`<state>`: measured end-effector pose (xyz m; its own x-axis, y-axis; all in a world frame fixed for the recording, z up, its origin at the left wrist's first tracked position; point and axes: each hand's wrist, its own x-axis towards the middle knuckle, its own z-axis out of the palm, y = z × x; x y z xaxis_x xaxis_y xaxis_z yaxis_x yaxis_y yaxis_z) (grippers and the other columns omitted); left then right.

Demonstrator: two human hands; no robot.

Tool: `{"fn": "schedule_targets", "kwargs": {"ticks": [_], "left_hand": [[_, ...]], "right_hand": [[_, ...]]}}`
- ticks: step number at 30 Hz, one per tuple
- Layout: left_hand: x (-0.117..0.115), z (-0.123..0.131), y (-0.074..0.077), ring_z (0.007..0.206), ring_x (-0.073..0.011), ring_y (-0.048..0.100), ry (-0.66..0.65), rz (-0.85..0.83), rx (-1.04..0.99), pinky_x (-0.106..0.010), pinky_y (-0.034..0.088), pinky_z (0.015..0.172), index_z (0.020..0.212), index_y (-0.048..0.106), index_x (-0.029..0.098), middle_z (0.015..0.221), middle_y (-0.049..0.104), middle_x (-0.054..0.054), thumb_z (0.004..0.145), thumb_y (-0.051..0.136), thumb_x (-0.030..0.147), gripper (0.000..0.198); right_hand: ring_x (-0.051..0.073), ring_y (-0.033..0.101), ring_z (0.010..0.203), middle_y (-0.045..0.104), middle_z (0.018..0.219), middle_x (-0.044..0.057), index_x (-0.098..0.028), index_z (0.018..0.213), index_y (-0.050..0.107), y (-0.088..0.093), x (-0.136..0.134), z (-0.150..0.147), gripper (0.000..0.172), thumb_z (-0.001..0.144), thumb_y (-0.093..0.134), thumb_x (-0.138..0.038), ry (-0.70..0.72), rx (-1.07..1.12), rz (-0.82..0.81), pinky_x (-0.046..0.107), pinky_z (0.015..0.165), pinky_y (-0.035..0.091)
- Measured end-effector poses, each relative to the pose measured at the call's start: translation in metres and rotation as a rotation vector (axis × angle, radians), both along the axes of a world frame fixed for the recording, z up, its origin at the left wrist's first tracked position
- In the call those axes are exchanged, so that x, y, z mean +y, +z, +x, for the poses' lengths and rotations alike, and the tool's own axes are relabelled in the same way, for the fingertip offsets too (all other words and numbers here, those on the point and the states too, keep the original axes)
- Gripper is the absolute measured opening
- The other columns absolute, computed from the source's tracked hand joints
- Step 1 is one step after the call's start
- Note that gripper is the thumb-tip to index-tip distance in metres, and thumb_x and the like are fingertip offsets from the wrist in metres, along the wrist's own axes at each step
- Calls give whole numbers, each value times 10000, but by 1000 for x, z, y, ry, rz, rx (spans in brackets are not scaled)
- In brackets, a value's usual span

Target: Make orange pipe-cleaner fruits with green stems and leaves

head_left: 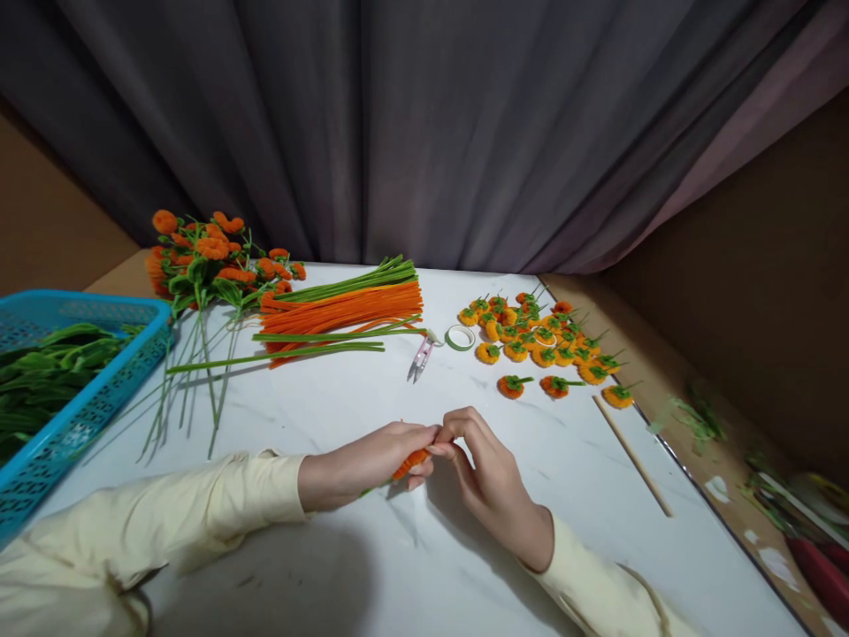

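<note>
My left hand point(371, 460) is closed around an orange pipe-cleaner flower point(411, 463), whose ridged side shows below the thumb. A bit of green stem sticks out under the wrist side of that hand. From the right, my right hand point(489, 482) pinches with thumb and forefinger at the flower's edge, right against my left thumb tip. Its fingertips hide what exactly they grip. Beyond both hands lie pink-handled thread snips point(422, 356) and a roll of green tape point(460, 337).
Orange pipe cleaners point(345, 310) and green pipe cleaners point(371, 276) lie in a bundle behind. Finished orange flowers on stems point(212, 248) are at the back left, beside a blue basket point(99, 398) of green leaves. Several small flower heads point(544, 354) and a thin stick point(633, 456) lie right.
</note>
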<state>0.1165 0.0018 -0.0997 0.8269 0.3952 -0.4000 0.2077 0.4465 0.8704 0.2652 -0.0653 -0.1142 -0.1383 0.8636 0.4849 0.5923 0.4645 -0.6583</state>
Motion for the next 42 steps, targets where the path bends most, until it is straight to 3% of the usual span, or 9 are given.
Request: {"fn": "schedule_targets", "kwargs": {"ticks": [5, 10, 15, 19, 25, 28, 34, 39, 42], "left_hand": [[2, -2, -4, 493, -95, 346, 32, 259, 28, -229, 301, 509, 644, 395, 184, 562, 391, 42, 883, 349, 548, 437], [11, -5, 2, 502, -96, 362, 67, 349, 49, -228, 321, 513, 644, 409, 183, 578, 413, 37, 877, 353, 564, 450], [20, -7, 5, 505, -91, 385, 7, 428, 74, -225, 331, 520, 639, 417, 178, 580, 423, 38, 885, 356, 538, 440], [19, -6, 0, 487, -85, 410, -41, 539, 115, -216, 334, 507, 649, 437, 173, 574, 460, 37, 898, 363, 490, 410], [15, -6, -2, 492, -82, 426, -106, 627, 124, -201, 331, 500, 689, 465, 173, 581, 483, 37, 922, 338, 422, 365], [17, -7, 1, 500, -80, 402, -171, 727, 114, -199, 320, 516, 684, 482, 168, 574, 478, 38, 926, 343, 377, 349], [27, -12, 15, 581, -102, 412, -304, 1206, 101, -215, 323, 647, 625, 484, 161, 522, 386, 40, 930, 382, 293, 349], [35, -20, 28, 624, -124, 479, -522, 1304, 81, -222, 314, 591, 768, 528, 180, 656, 538, 12, 935, 415, 333, 253], [35, -21, 27, 624, -127, 504, -577, 1336, 72, -229, 332, 606, 810, 520, 183, 706, 573, 7, 938, 418, 318, 212]], "right_hand": [[144, 520, 692, 526, 762, 26, -201, 814, 470, 6, 2, 4, 122, 894, 431, -118, -65, 42, 38, 263, 600, 429], [145, 520, 683, 529, 733, 18, -194, 756, 491, 4, 11, 21, 127, 882, 495, -176, -154, 136, -33, 263, 605, 421], [144, 532, 704, 549, 766, 18, -190, 783, 504, 4, 17, 32, 110, 890, 507, -216, -50, 111, -172, 261, 628, 432], [179, 546, 860, 587, 908, 54, -192, 947, 510, 6, 11, 26, 58, 891, 519, -206, 50, -76, -99, 312, 759, 429], [162, 531, 716, 588, 744, 25, -189, 851, 534, 3, 7, 18, 72, 908, 491, -188, 46, -98, -66, 299, 678, 410], [148, 538, 706, 604, 738, 20, -191, 841, 566, 7, 8, 19, 104, 912, 494, -214, 116, -47, -151, 281, 675, 417], [146, 506, 689, 576, 701, 31, -176, 751, 567, 18, 12, 35, 254, 937, 440, -292, 243, -83, -231, 277, 663, 403], [144, 524, 724, 601, 736, 34, -173, 786, 574, 20, 17, 44, 303, 944, 405, -369, 331, -148, -327, 269, 686, 395], [145, 532, 759, 618, 781, 37, -172, 871, 599, 17, 15, 35, 318, 921, 421, -431, 382, -197, -345, 277, 726, 388]]}}
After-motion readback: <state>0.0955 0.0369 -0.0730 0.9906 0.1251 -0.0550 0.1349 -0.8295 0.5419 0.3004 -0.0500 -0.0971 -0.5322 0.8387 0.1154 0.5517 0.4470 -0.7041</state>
